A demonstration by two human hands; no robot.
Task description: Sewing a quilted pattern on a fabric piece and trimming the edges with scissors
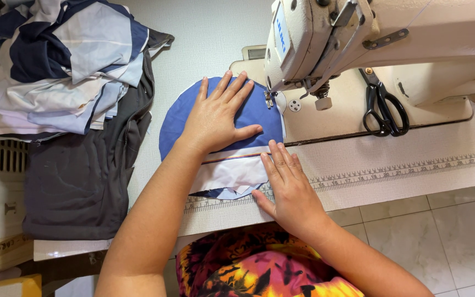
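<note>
Round blue cloth piece [248, 113] w/ white band lies flat on the tabletop [358, 159], just left of the sewing machine [358, 38] needle. My left hand [215, 118] presses flat on it, fingers spread, grip released. My right hand [290, 190] rests flat at its right edge, also released. Scissors [383, 107] lie on the machine base; 1 pile of cloth [56, 66] far left.

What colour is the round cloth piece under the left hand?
The round cloth piece is blue where the left hand lies, with a white part nearer the person; head view shows it.

Fabric pile [61, 66] left, scissors [383, 107] right of machine [380, 38]
</note>
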